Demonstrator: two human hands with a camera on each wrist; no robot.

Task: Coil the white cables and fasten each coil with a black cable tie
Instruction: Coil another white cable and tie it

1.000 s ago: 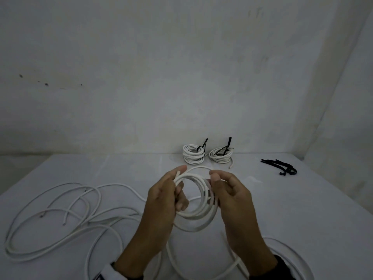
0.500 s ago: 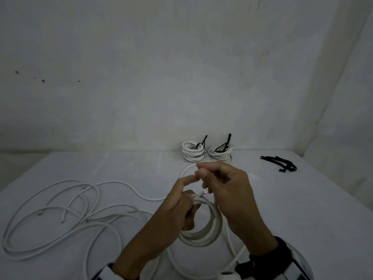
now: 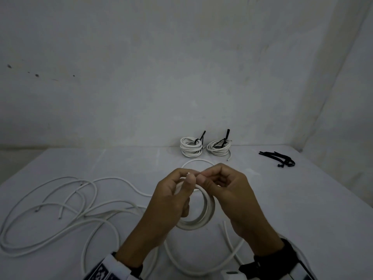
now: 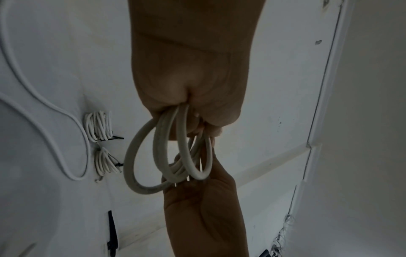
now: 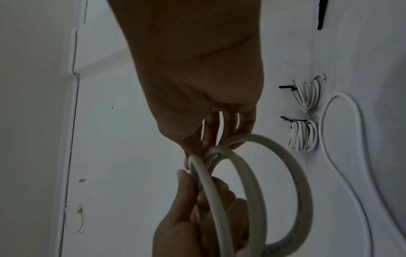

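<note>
My left hand [image 3: 188,176] grips the top of a white cable coil [image 3: 207,213] of a few loops, which hangs below it over the table. My right hand [image 3: 201,177] pinches the cable at the same top spot, fingertip to fingertip with the left. In the left wrist view the coil [image 4: 167,156] fans out from the left fist. In the right wrist view the coil [image 5: 263,182] runs between both hands. The cable's tail [image 3: 201,267] trails onto the table near me. Several black cable ties [image 3: 278,158] lie at the back right.
Two finished coils [image 3: 190,147] [image 3: 219,147], each fastened with a black tie, stand at the back against the wall. Loose white cables [image 3: 60,209] sprawl over the left half of the white table [image 3: 302,209]. Walls close the back and right.
My right hand left the coil's right side and came over to the top, meeting the left fingertips. The left hand turned, and the coil now hangs below both hands.
</note>
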